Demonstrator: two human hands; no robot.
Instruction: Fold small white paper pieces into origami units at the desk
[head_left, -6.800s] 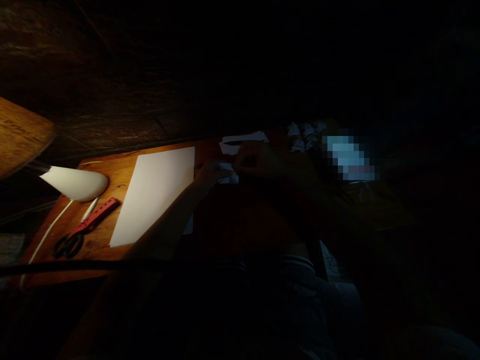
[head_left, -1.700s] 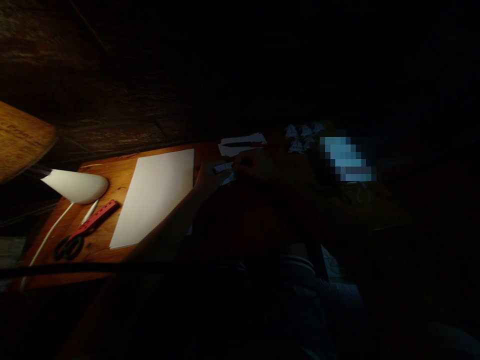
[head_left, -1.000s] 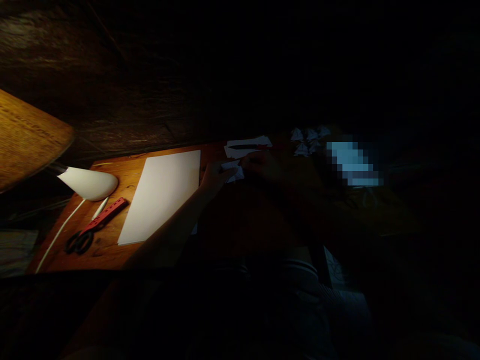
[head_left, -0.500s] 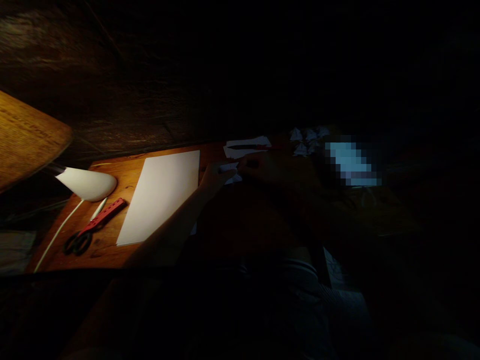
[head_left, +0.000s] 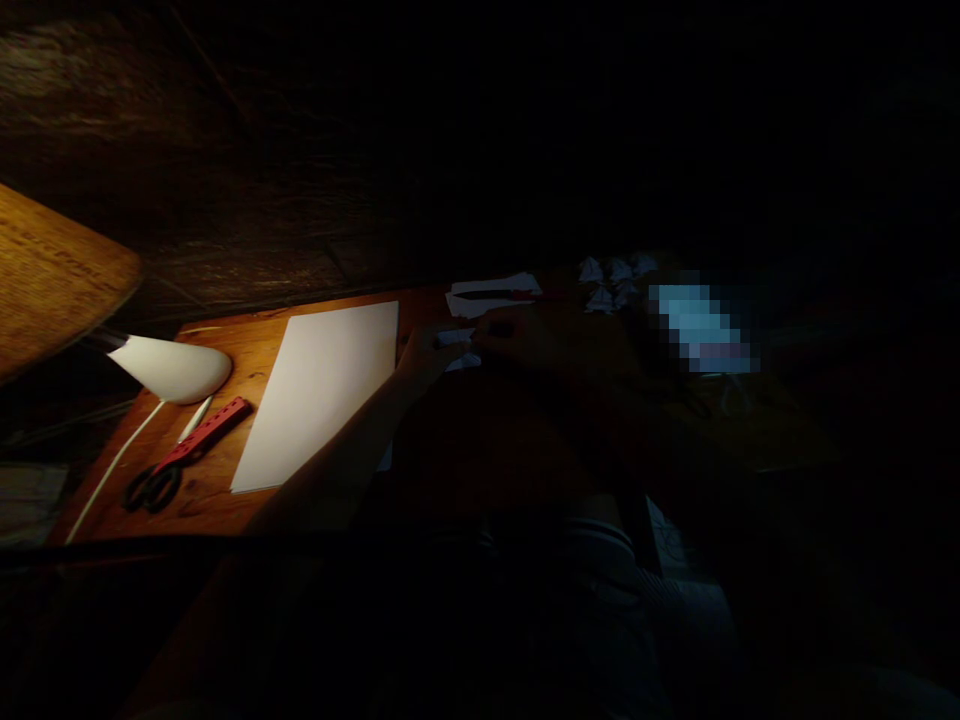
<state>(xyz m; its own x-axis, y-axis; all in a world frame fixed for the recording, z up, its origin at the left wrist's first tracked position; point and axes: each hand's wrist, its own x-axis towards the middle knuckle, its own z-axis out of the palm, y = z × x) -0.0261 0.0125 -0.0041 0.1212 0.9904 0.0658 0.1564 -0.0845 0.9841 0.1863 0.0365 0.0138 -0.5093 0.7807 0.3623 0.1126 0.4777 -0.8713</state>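
Observation:
Between my hands is a small piece of folded white paper (head_left: 463,361), low over the dim middle of the wooden table. My left hand (head_left: 426,348) is closed on its left side, with the thumb lying across it. My right hand (head_left: 510,332) pinches the paper's right edge, though its fingers are mostly lost in shadow. Just beyond the hands lie some white paper pieces (head_left: 495,283) with a dark, slim tool across them, its kind unclear. Several folded paper shapes (head_left: 599,298) stand farther right.
A stack of white sheets (head_left: 322,390) lies left of my hands, under my left forearm. Further left are a white lamp (head_left: 176,368) with a cord, scissors (head_left: 154,487) with a red cover, and a white pen (head_left: 196,420). A glowing, pixelated screen (head_left: 705,328) is at the right.
The folded paper's visible outline between my fingers has changed slightly, and its lower flap looks flatter. Both hands stay in almost the same place, still holding it.

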